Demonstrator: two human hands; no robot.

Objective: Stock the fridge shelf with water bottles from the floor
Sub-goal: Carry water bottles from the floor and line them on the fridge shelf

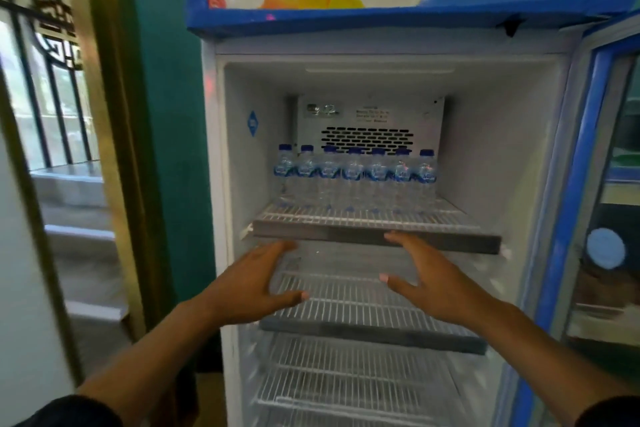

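Observation:
Several small water bottles (pixel 353 173) with blue caps and blue labels stand in one row at the back of the top wire shelf (pixel 374 220) of an open display fridge. My left hand (pixel 256 279) and my right hand (pixel 426 274) are both held out in front of the fridge, just below that shelf's front edge, palms facing each other, fingers straight, holding nothing. Neither hand touches a bottle or the shelf. The floor and any bottles on it are out of view.
A second wire shelf (pixel 367 305) and a third one (pixel 346 388) sit lower down and are bare. The glass fridge door (pixel 609 204) stands open at the right. A teal wall (pixel 166 149) and a gold-framed doorway (pixel 104 135) lie to the left.

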